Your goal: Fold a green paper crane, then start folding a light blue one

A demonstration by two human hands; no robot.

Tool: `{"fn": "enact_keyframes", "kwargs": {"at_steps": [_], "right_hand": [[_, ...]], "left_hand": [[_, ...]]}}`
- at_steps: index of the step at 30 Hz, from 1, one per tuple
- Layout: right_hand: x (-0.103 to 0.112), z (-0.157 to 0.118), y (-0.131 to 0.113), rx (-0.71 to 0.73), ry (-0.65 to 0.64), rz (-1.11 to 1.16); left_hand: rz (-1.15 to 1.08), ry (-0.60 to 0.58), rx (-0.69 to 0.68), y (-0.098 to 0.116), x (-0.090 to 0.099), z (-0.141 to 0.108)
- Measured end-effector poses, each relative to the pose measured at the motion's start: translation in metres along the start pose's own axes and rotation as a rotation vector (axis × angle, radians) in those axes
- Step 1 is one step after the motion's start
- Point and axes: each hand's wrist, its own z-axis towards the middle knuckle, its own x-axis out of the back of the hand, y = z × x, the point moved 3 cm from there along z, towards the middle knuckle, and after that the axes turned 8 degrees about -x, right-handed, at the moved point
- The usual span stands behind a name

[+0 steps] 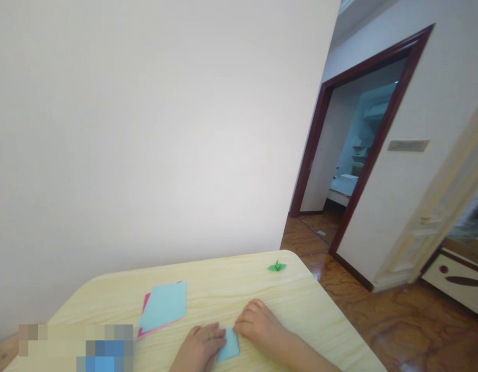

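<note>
A small folded light blue paper (229, 345) lies on the table near its front edge. My left hand (200, 345) rests on the paper's left side, fingers bent together over its edge. At the paper's upper right corner, my right hand (258, 323) presses with its fingers drawn together. To the left lies a larger light blue sheet (165, 306) on top of a pink sheet (146, 299), which shows only along the edges. A small green folded paper figure (277, 266) sits near the table's far right corner.
The pale wooden table (219, 279) has rounded corners and stands against a white wall (165, 129). A blurred, pixelated patch covers the lower left. Beyond the right edge are a wooden floor (363, 279) and an open doorway.
</note>
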Motion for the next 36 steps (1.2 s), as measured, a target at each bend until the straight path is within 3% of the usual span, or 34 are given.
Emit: {"fn": "enact_keyframes", "kwargs": {"at_steps": [6,15,20,28,36], "right_hand": [[0.001,-0.003,-0.003,0.056,-0.01,0.064],[0.009,-0.005,-0.008,-0.023,0.033,0.178],[0.014,-0.007,-0.018,-0.149,0.05,0.267],[0.003,-0.001,-0.026,-0.405,0.137,0.322],[0.001,0.002,-0.028,-0.493,0.148,0.333]], "left_hand": [[0.03,0.063,-0.013,0.001,0.0,-0.003],[0.059,0.122,-0.014,-0.001,-0.009,-0.008],[0.066,0.16,0.033,0.001,-0.006,-0.009],[-0.011,0.132,0.095,0.002,-0.005,-0.008],[-0.077,0.128,0.138,0.002,-0.007,-0.01]]}}
